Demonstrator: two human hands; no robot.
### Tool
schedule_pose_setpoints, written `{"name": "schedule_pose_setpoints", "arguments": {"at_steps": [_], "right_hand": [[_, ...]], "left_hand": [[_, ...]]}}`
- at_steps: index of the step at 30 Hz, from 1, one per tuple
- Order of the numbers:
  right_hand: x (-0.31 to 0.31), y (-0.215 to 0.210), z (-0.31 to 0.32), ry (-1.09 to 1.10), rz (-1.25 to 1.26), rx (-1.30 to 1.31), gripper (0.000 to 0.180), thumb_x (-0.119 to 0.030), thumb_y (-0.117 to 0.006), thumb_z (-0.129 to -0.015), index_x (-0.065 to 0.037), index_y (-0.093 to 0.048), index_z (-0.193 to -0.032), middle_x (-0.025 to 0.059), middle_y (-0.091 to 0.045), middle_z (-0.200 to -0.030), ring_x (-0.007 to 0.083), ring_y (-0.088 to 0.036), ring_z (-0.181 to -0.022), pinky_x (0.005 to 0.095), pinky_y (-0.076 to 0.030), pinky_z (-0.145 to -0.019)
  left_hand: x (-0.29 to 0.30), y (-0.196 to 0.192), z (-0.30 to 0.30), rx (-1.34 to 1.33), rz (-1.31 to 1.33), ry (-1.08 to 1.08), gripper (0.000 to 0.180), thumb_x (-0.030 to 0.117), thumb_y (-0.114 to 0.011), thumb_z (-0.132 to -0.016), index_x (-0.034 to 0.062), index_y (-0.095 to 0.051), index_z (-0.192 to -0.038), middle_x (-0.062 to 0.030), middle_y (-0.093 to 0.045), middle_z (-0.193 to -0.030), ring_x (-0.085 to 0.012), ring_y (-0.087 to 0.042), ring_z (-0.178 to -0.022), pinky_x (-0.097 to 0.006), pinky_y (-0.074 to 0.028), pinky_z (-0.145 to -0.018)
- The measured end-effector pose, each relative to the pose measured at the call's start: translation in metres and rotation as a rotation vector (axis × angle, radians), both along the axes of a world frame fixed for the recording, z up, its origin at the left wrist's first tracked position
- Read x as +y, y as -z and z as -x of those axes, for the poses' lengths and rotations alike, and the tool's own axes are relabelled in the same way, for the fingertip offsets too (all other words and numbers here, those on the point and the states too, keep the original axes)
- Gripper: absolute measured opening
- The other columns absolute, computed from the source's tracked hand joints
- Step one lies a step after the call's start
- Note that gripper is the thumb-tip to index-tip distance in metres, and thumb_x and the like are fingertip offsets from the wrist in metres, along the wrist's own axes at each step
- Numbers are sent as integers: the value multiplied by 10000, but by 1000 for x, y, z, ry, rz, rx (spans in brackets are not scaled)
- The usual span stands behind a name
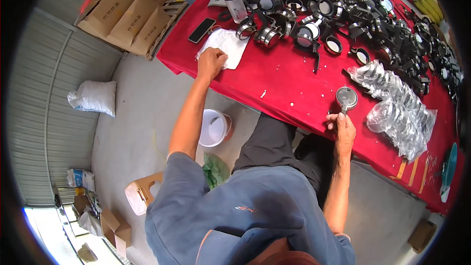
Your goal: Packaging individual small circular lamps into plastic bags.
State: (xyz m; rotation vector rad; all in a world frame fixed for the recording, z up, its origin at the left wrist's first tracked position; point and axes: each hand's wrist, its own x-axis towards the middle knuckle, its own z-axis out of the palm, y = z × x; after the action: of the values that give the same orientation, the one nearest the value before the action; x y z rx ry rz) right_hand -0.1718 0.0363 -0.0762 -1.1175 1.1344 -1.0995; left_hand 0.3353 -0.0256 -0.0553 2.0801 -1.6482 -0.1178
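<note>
My left hand is stretched out to the white cloth lying on the red-covered table, fingers closed on the cloth's near edge. My right hand holds a round metal-rimmed magnifier by its short handle, just above the table's near edge. Beyond the cloth lies a heap of several black-handled magnifiers and metal rings. To the right of my right hand sits a clear plastic bag of metal rings.
A black phone and a clear bottle lie near the cloth. Cardboard boxes stand left of the table. A white bucket, a white sack and a jug rest on the concrete floor.
</note>
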Motion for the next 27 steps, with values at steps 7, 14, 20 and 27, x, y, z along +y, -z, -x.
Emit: {"name": "schedule_pose_setpoints", "arguments": {"at_steps": [7, 14, 20, 27], "right_hand": [[2, 5, 2, 13, 12, 28, 405, -346, -568, -1119, 23, -704, -1021, 106, -757, -992, 110, -616, -782, 278, -518, -753], [3, 3, 0, 10, 28, 32, 408, -355, -581, -1112, 21, -711, -1020, 102, -758, -974, 110, -612, -779, 279, -513, -748], [9, -3, 3, 55, 26, 41, 428, -363, -577, -1112, 29, -727, -1029, 74, -731, -921, 97, -584, -763, 261, -482, -719], [-9, -39, -51, -78, 2, 32, 318, -215, -758, -976, -8, -717, -1214, 18, -715, -967, 79, -622, -827, 264, -511, -754]], "left_hand": [[-3, -1, 3, 29, 54, 12, 250, 274, -754, -899, 51, -810, -996, -190, -729, -995, -366, -707, -937, -446, -549, -858], [8, -18, 4, 120, 464, -148, 163, 169, -707, -960, 25, -776, -991, -165, -711, -993, -347, -700, -943, -418, -544, -851], [29, -19, 73, 374, 648, -278, 173, 146, -693, -1006, -21, -697, -963, -120, -679, -937, -245, -647, -870, -359, -518, -808], [65, -15, 192, 638, 505, 75, 118, 86, -765, -968, -3, -690, -950, -105, -676, -947, -240, -660, -847, -345, -536, -766]]}}
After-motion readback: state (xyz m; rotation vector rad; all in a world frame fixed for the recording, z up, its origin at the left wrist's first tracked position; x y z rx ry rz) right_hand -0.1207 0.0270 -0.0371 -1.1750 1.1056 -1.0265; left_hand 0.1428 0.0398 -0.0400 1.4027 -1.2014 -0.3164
